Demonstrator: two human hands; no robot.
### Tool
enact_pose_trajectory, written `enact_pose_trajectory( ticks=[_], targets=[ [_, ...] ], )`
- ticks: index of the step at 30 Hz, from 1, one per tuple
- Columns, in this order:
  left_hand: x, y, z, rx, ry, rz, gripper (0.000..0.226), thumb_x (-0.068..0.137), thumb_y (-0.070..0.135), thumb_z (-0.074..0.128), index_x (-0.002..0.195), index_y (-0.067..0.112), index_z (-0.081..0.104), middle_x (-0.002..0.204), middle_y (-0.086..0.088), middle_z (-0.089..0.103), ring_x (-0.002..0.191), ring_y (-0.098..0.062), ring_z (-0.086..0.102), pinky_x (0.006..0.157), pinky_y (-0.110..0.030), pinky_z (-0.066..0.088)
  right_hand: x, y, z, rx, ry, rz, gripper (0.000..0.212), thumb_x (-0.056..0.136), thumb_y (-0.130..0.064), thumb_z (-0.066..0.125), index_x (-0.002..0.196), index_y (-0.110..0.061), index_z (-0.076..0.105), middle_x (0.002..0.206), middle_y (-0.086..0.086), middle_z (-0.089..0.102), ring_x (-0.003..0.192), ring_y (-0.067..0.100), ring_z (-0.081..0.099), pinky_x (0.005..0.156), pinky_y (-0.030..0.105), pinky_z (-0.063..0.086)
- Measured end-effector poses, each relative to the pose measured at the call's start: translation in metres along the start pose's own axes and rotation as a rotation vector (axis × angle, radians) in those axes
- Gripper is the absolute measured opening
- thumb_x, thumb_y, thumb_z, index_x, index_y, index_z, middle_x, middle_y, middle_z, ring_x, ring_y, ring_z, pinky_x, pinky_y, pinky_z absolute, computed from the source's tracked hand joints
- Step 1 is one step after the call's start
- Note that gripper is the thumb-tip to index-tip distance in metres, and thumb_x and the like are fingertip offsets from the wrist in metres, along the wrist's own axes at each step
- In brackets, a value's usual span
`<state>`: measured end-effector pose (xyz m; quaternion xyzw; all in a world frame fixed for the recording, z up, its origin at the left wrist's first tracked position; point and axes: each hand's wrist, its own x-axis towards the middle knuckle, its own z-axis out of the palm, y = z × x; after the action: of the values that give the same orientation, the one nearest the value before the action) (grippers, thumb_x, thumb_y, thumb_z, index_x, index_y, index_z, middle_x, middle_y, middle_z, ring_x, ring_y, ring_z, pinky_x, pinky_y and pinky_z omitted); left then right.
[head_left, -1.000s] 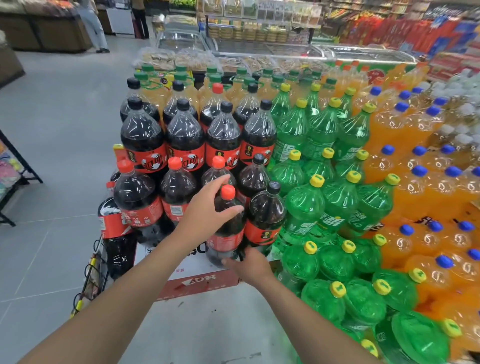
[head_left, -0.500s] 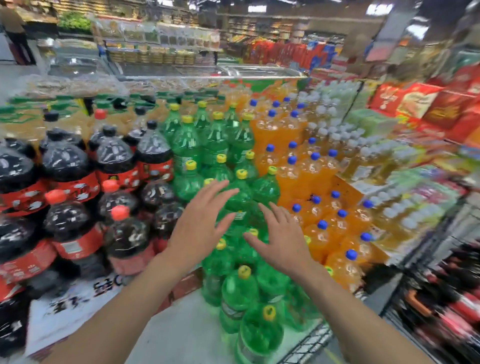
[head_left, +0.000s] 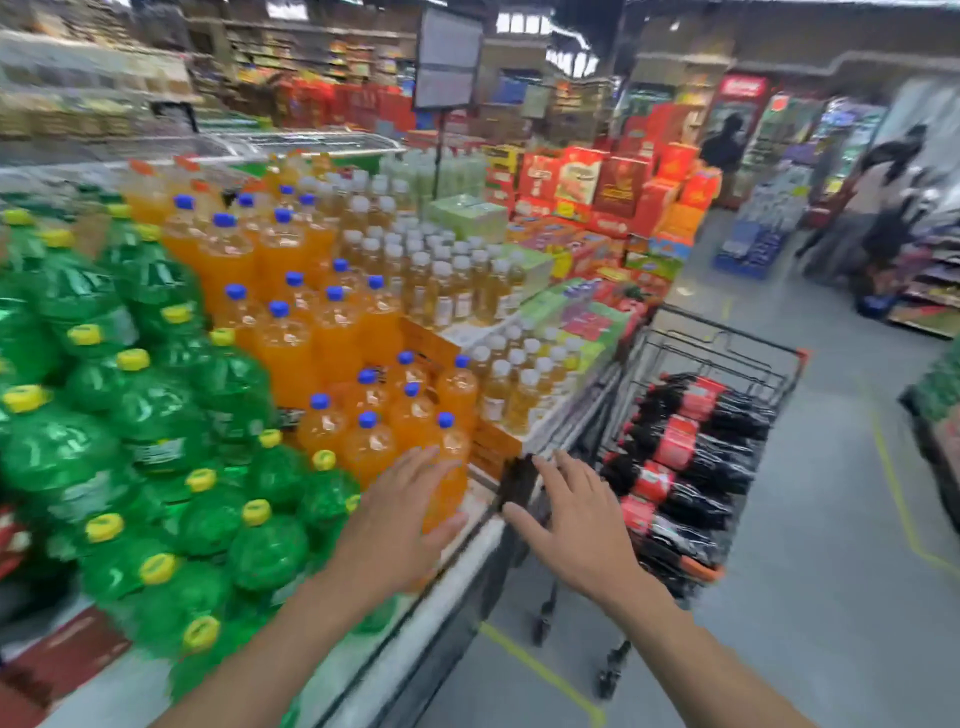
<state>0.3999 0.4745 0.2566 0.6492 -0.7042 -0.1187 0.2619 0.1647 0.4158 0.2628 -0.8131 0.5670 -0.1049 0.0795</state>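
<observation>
At the front right corner of the stand (head_left: 363, 665), left grip (head_left: 400, 525): fully open, fingers straight and a little spread, palm turned toward the nearest orange bottle (head_left: 456, 452). Nothing held. Fingertips in front of the bottle body; touching it or just short of it, cannot tell because of the blur. Orange bottle upright, with blue cap, at the very corner of the stand, on the side toward the cart.

Just beside that corner, above the floor (head_left: 831, 571), right grip (head_left: 576, 530): also fully open, fingers spread wide, palm down, holding nothing. Beyond it, cart (head_left: 727, 353), just beside the right edge of the stand. Near end of the cart close under the fingertips; contact not to be judged, too smeared. Inside the cart, cola bottles (head_left: 680, 441) lying on their sides in a row, red labels up.

Along the left part of the stand, green bottles (head_left: 156, 415) with yellow caps, upright, in tiers. Behind the orange ones, toward the back right edge, pale bottles (head_left: 441, 291) with white caps. Farther back, red boxes (head_left: 613, 182) in a stack. At the far right of the aisle, two people (head_left: 878, 197), blurred.
</observation>
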Motion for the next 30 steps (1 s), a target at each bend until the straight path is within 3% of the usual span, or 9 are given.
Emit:
enact_pose_trajectory(
  ticks=[3, 5, 9, 15, 24, 30],
  targets=[
    [0.019, 0.05, 0.039, -0.026, -0.042, 0.043, 0.081, 0.085, 0.075, 0.036, 0.153, 0.032, 0.046, 0.166, 0.008, 0.031, 0.156, -0.018, 0.025, 0.125, -0.036, 0.022, -0.023, 0.061, -0.019, -0.006, 0.021, 0.063, 0.088, 0.088, -0.085, 0.02, 0.159, -0.035, 0.027, 0.169, -0.004, 0.018, 0.156, 0.02, 0.013, 0.126, 0.05, 0.017],
    [0.031, 0.08, 0.064, -0.046, -0.078, 0.076, 0.073, 0.09, 0.071, 0.045, 0.153, 0.033, 0.045, 0.167, 0.008, 0.03, 0.156, -0.018, 0.024, 0.127, -0.04, 0.023, -0.038, 0.096, -0.03, -0.014, 0.046, 0.115, 0.084, 0.09, -0.083, 0.026, 0.159, -0.034, 0.028, 0.17, -0.004, 0.017, 0.156, 0.02, 0.012, 0.127, 0.047, 0.014],
    [0.051, 0.134, 0.104, -0.046, -0.163, 0.15, 0.064, 0.101, 0.059, 0.054, 0.157, 0.038, 0.035, 0.169, 0.014, 0.02, 0.158, -0.011, 0.013, 0.128, -0.038, 0.019, -0.06, 0.155, -0.044, 0.032, 0.076, 0.224, 0.093, 0.08, -0.086, 0.018, 0.158, -0.035, 0.031, 0.169, -0.005, 0.018, 0.156, 0.02, 0.013, 0.126, 0.05, 0.016],
    [0.09, 0.186, 0.151, -0.072, -0.219, 0.191, 0.065, 0.101, 0.057, 0.055, 0.158, 0.036, 0.034, 0.168, 0.013, 0.023, 0.155, -0.008, 0.018, 0.126, -0.035, 0.022, -0.068, 0.23, -0.051, 0.038, 0.137, 0.316, 0.091, 0.082, -0.085, 0.02, 0.156, -0.033, 0.035, 0.167, -0.003, 0.025, 0.153, 0.021, 0.021, 0.125, 0.047, 0.022],
    [0.203, 0.213, 0.232, -0.118, -0.25, 0.205, 0.066, 0.1, 0.059, 0.056, 0.158, 0.042, 0.03, 0.168, 0.02, 0.019, 0.157, -0.006, 0.016, 0.126, -0.035, 0.022, -0.002, 0.318, -0.056, 0.038, 0.114, 0.399, 0.097, 0.078, -0.086, 0.014, 0.157, -0.033, 0.03, 0.168, -0.003, 0.022, 0.155, 0.019, 0.015, 0.126, 0.046, 0.017],
    [0.303, 0.223, 0.277, -0.17, -0.26, 0.189, 0.065, 0.099, 0.057, 0.058, 0.157, 0.034, 0.038, 0.167, 0.012, 0.028, 0.154, -0.01, 0.024, 0.125, -0.035, 0.025, 0.067, 0.382, -0.063, -0.009, 0.078, 0.423, 0.094, 0.079, -0.084, 0.014, 0.158, -0.034, 0.029, 0.168, -0.006, 0.019, 0.154, 0.017, 0.015, 0.126, 0.045, 0.015]
  ],
)
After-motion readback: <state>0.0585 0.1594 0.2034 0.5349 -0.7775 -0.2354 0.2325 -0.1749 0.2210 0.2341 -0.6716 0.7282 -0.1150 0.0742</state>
